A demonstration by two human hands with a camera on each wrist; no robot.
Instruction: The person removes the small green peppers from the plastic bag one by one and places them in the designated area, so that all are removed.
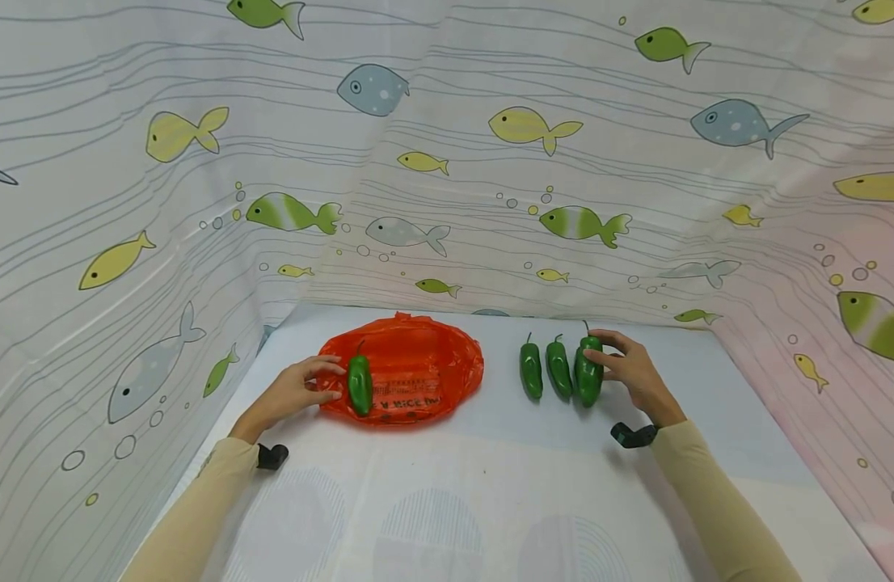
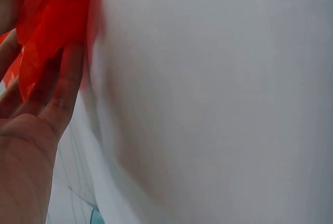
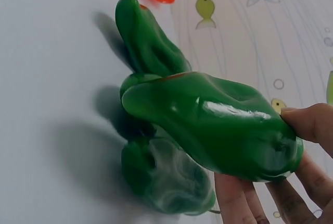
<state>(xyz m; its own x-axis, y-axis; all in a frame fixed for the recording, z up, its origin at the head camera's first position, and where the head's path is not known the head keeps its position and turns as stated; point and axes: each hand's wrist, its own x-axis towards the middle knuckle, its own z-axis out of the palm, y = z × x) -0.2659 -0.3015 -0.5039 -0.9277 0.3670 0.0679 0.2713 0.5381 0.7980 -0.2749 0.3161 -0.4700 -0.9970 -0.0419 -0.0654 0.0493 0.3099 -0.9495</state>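
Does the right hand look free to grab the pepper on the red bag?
Probably not yet: the right hand grips another pepper, and two more peppers lie between it and the red bag.

The place seems to be a small booth for recording, built around a white table [image 1: 491,453]. Behind the table, and also at its left and right, stand pale walls [image 1: 447,190], printed with fish [image 1: 578,224], bubbles and thin wavy lines; they look like sheets, with soft folds at the left. Above the table, a small black camera [image 1: 632,435] is worn at each wrist. Whether the booth is inside a home or a lab, I cannot tell.
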